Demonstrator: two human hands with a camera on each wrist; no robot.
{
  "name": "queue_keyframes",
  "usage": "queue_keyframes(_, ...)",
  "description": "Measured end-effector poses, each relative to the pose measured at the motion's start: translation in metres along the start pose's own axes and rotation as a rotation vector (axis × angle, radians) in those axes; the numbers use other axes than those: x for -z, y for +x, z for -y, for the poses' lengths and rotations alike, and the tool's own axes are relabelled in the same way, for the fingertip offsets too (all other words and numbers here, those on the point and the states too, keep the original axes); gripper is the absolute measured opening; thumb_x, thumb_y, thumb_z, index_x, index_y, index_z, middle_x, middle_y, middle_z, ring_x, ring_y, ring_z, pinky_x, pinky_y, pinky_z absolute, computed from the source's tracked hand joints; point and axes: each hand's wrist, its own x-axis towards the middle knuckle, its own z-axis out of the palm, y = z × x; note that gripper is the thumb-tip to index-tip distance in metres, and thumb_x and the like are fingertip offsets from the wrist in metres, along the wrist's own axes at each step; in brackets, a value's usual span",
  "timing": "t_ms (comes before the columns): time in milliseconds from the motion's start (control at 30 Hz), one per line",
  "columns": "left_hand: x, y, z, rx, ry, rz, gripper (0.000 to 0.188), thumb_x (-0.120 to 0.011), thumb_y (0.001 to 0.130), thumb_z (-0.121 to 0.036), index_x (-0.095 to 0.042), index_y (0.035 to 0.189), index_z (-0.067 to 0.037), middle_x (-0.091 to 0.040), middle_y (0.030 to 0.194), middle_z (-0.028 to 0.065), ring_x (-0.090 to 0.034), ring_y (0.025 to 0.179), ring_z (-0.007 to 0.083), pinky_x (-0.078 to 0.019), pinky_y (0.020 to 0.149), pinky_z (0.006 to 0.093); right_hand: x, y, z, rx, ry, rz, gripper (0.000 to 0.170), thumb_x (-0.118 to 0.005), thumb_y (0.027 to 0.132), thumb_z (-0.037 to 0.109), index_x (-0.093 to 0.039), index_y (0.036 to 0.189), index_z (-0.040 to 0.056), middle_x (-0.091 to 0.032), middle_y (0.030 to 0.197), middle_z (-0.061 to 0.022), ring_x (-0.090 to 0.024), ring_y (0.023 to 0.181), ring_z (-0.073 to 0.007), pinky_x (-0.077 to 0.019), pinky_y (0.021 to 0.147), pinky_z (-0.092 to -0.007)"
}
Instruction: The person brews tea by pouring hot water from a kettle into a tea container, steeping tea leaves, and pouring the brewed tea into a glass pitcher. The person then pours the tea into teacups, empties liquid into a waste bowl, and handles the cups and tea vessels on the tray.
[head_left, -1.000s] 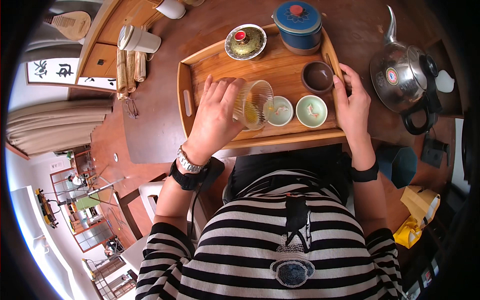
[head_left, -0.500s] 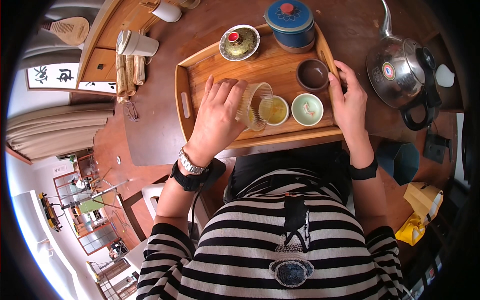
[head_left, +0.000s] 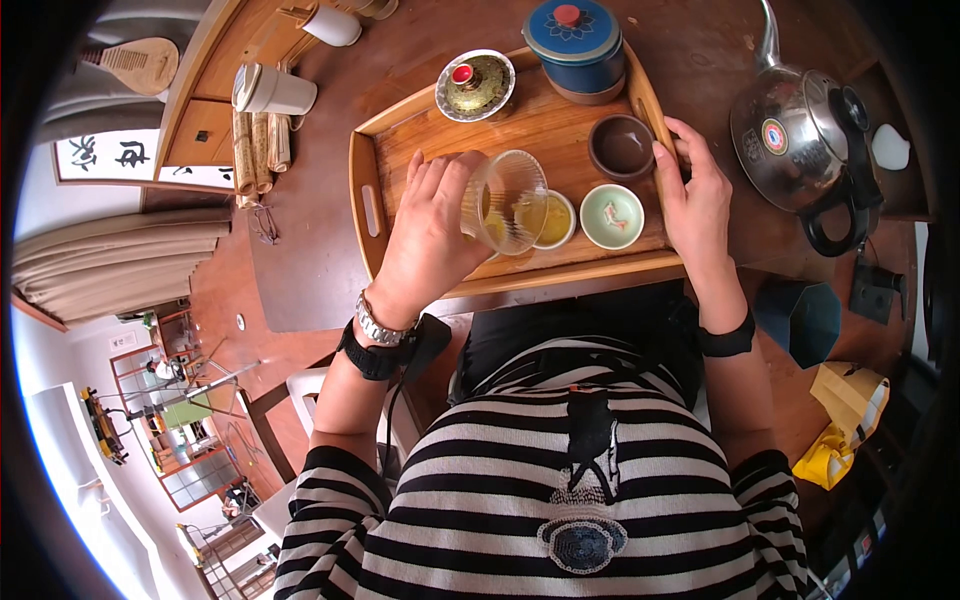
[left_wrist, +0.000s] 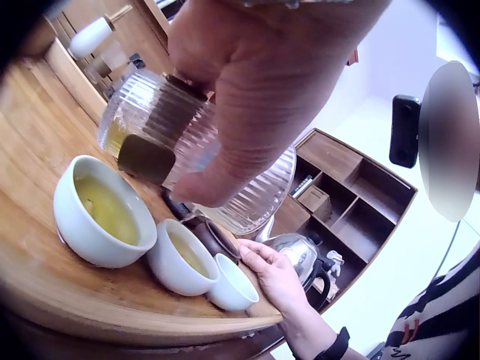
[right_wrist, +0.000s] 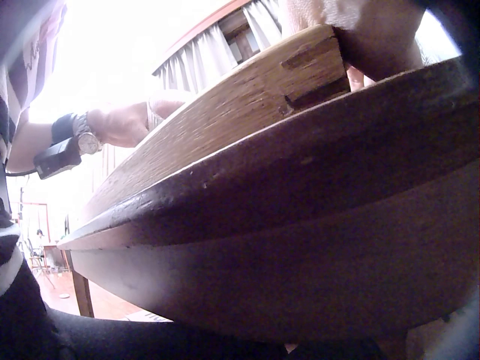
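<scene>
My left hand [head_left: 432,222] grips a ribbed glass pitcher [head_left: 512,200] with some yellow tea in it, tilted over the tray. Right beside its rim stands a small pale green cup [head_left: 558,222] holding yellow tea. Another such cup [head_left: 612,217] to the right shows a fish figure inside. A third, also with tea, appears nearest in the left wrist view as a pale cup [left_wrist: 105,217]; pitcher and hand hide it from the head. My right hand [head_left: 698,200] holds the right wall of the wooden tray [head_left: 420,135], thumb on the rim.
On the tray are a dark brown bowl [head_left: 622,147], a patterned lidded bowl [head_left: 475,86] and a blue canister [head_left: 575,50]. A steel kettle [head_left: 795,140] stands right of the tray. Rolled bamboo mats [head_left: 260,150] and a white lidded cup [head_left: 275,87] lie to the left.
Yellow tea has appeared in the middle cup, which showed its fish a second ago. The pitcher, still in my left hand, has turned slightly more upright. My right hand stays on the tray.
</scene>
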Motion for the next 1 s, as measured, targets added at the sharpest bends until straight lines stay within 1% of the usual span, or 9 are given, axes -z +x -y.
queue_keyframes(167, 0.0, 0.005, -0.004, -0.004, -0.044, -0.005, 0.065, -0.074, 0.056, -0.006, -0.044, 0.113, -0.004, -0.053, 0.101, 0.0141, -0.05, 0.101, 0.032, -0.0288, 0.101, 0.0513, -0.001, 0.0, -0.002, -0.005, 0.025, -0.005, 0.028, -0.058, 0.084, 0.013, -0.055, 0.109, 0.0028, -0.061, 0.097, -0.0187, -0.06, 0.089, -0.032, -0.0473, 0.076, -0.0373)
queue_keyframes(367, -0.001, 0.013, -0.016, -0.033, -0.011, 0.034, 0.065, -0.074, 0.055, -0.007, -0.044, 0.113, -0.004, -0.052, 0.101, 0.0138, -0.05, 0.1, 0.0316, -0.0277, 0.101, 0.0511, -0.002, -0.001, -0.002, 0.008, 0.032, -0.024, 0.028, -0.059, 0.082, 0.012, -0.056, 0.108, 0.0032, -0.061, 0.095, -0.0183, -0.06, 0.087, -0.0321, -0.0476, 0.075, -0.037)
queue_keyframes(467, -0.004, 0.018, -0.022, -0.072, 0.002, 0.005, 0.066, -0.074, 0.055, -0.006, -0.044, 0.113, -0.004, -0.052, 0.101, 0.0136, -0.049, 0.1, 0.0316, -0.0274, 0.102, 0.051, -0.002, -0.001, -0.001, 0.01, 0.035, -0.028, 0.027, -0.06, 0.082, 0.012, -0.056, 0.108, 0.0033, -0.061, 0.095, -0.0182, -0.06, 0.087, -0.0324, -0.0476, 0.075, -0.037)
queue_keyframes(867, -0.01, 0.028, -0.038, -0.13, 0.096, 0.08, 0.066, -0.07, 0.052, -0.004, -0.044, 0.113, -0.004, -0.05, 0.103, 0.0132, -0.048, 0.103, 0.0305, -0.0283, 0.102, 0.0502, -0.004, -0.002, -0.001, 0.049, 0.016, -0.063, 0.026, -0.06, 0.082, 0.013, -0.056, 0.106, 0.0042, -0.061, 0.094, -0.0186, -0.059, 0.086, -0.0338, -0.0478, 0.074, -0.0386)
queue_keyframes(933, -0.012, 0.029, -0.038, -0.168, 0.13, 0.048, 0.066, -0.075, 0.053, -0.009, -0.046, 0.113, -0.005, -0.052, 0.1, 0.0127, -0.05, 0.099, 0.0306, -0.0294, 0.1, 0.0507, -0.003, -0.002, -0.001, 0.045, 0.016, -0.064, 0.026, -0.06, 0.082, 0.013, -0.055, 0.106, 0.0045, -0.061, 0.093, -0.0187, -0.059, 0.085, -0.0339, -0.0478, 0.074, -0.0388)
queue_keyframes(1000, -0.011, 0.03, -0.041, -0.169, 0.148, 0.059, 0.067, -0.075, 0.053, -0.008, -0.046, 0.113, -0.005, -0.051, 0.101, 0.0125, -0.05, 0.1, 0.0304, -0.0292, 0.1, 0.051, -0.003, -0.002, -0.001, 0.042, 0.011, -0.061, 0.027, -0.06, 0.082, 0.013, -0.055, 0.107, 0.0047, -0.061, 0.092, -0.0186, -0.059, 0.084, -0.034, -0.0478, 0.073, -0.0391)
